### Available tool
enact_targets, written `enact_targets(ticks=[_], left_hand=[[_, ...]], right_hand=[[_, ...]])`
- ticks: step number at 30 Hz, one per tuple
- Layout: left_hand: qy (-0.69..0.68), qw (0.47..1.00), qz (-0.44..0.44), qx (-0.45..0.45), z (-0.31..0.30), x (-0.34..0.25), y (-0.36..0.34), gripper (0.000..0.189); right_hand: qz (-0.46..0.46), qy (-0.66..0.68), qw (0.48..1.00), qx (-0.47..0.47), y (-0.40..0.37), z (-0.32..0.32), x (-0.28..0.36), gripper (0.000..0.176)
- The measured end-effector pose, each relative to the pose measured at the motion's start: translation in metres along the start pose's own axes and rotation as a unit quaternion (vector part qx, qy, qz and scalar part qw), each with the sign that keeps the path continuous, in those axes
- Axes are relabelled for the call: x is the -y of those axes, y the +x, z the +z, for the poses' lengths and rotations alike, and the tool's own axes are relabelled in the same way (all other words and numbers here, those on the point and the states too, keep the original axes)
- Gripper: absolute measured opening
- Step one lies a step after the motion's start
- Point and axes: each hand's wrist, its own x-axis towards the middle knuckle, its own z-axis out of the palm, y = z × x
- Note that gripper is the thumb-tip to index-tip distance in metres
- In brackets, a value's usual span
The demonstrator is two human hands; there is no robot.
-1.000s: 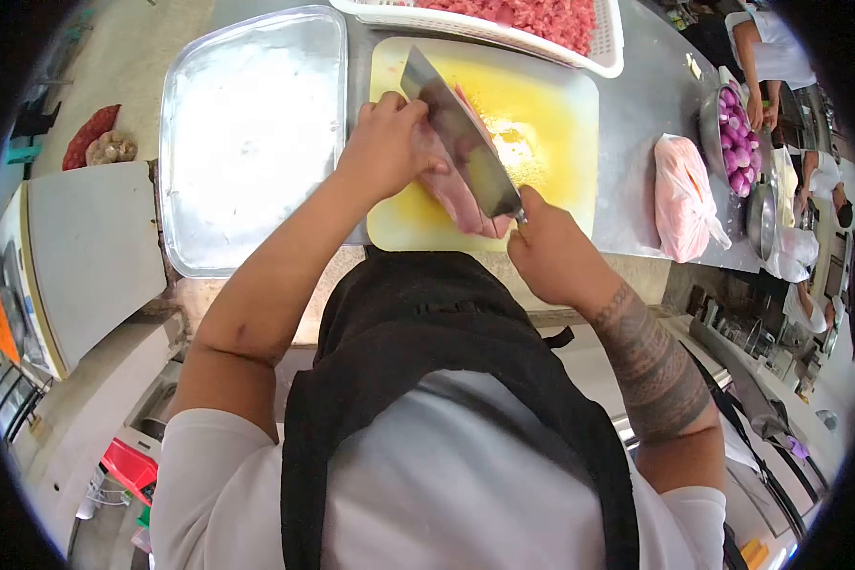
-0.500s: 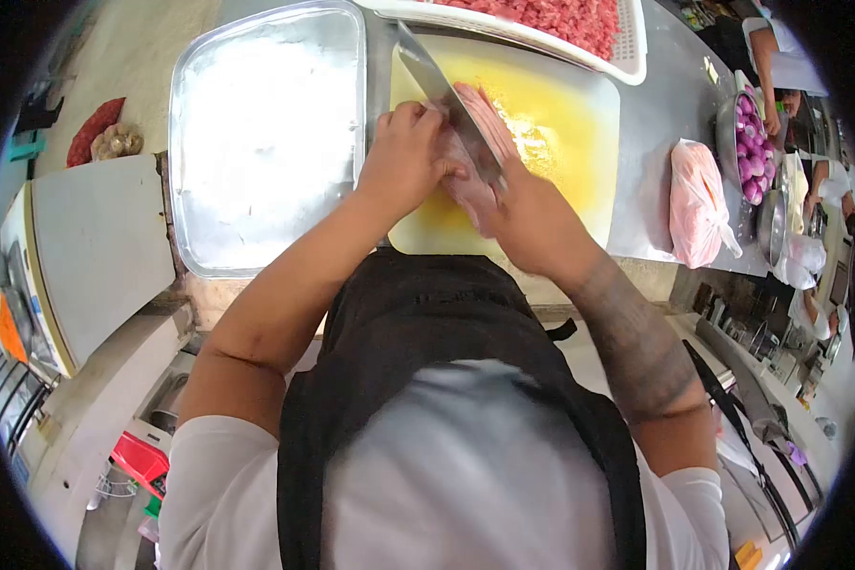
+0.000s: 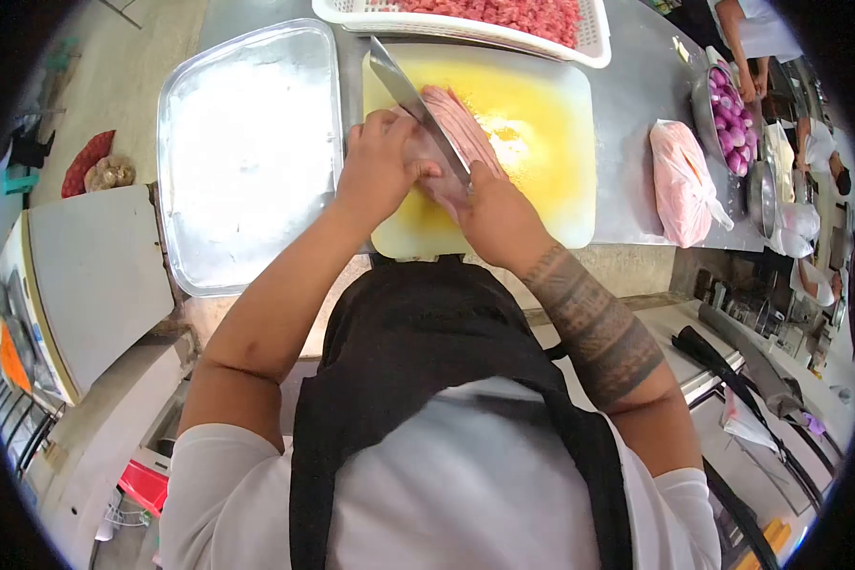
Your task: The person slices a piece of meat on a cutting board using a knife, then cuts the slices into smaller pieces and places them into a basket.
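My right hand (image 3: 502, 217) is wrapped round the handle of a large knife (image 3: 416, 106), whose blade slants up and left across pink meat (image 3: 461, 128). Strips of the meat lie to the right of the blade. On the left of the blade, my left hand (image 3: 382, 169) presses on the rest of the meat with bent fingers. Its fingertips are partly hidden. Under the meat is a yellow-stained white cutting board (image 3: 551, 152).
A clear tray (image 3: 247, 152) stands left of the board. Behind it is a white basket (image 3: 594, 47) of minced meat. To the right are a pink-filled plastic bag (image 3: 682, 185) and a bowl of purple onions (image 3: 731, 123). People stand at the far right.
The whole view has shifted, with the table items now further left. The knife is still in my right hand at the meat, and my left hand still presses on it.
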Motion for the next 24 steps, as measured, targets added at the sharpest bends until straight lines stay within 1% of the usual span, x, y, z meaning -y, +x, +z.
enact_targets(ticks=[3,5,8,9,11,13,15,18,20,23,24], left_hand=[[-0.006,1.000,0.000,-0.006,0.000,-0.001,0.001,0.063],[-0.009,1.000,0.009,-0.017,0.004,0.003,-0.001,0.062],[-0.005,0.998,0.041,-0.046,0.010,0.007,-0.004,0.062],[-0.001,0.998,0.043,-0.045,0.011,0.009,-0.004,0.062],[0.008,0.998,0.050,-0.048,0.010,0.010,-0.003,0.063],[0.005,0.997,0.053,-0.051,0.008,0.012,-0.001,0.063],[0.006,0.998,0.042,-0.035,0.009,0.009,-0.009,0.063],[0.015,1.000,0.019,-0.020,-0.002,0.007,0.003,0.063],[0.001,1.000,0.008,0.000,-0.012,0.004,0.009,0.062],[0.046,0.995,-0.007,0.085,-0.018,0.003,0.014,0.066],[0.041,0.995,-0.002,0.089,-0.020,0.001,0.017,0.066]], right_hand=[[0.052,-0.004,0.997,0.057,-0.064,-0.041,0.009,0.040],[0.102,-0.046,0.987,0.118,-0.110,-0.054,0.000,0.032],[0.149,-0.029,0.981,0.117,-0.119,-0.036,-0.005,0.032],[0.115,-0.023,0.990,0.083,-0.110,-0.015,-0.014,0.033],[0.101,-0.018,0.993,0.052,-0.080,0.011,-0.017,0.032],[0.081,-0.012,0.996,0.025,-0.056,0.014,-0.026,0.031],[0.077,0.005,0.997,0.009,-0.058,0.015,-0.033,0.030],[0.022,0.047,0.999,-0.008,-0.069,-0.028,-0.018,0.025],[0.038,0.024,0.999,-0.014,-0.087,-0.047,-0.006,0.026],[0.046,-0.004,0.999,-0.019,-0.106,-0.060,0.000,0.023],[0.044,-0.011,0.999,-0.018,-0.108,-0.062,0.001,0.021]])
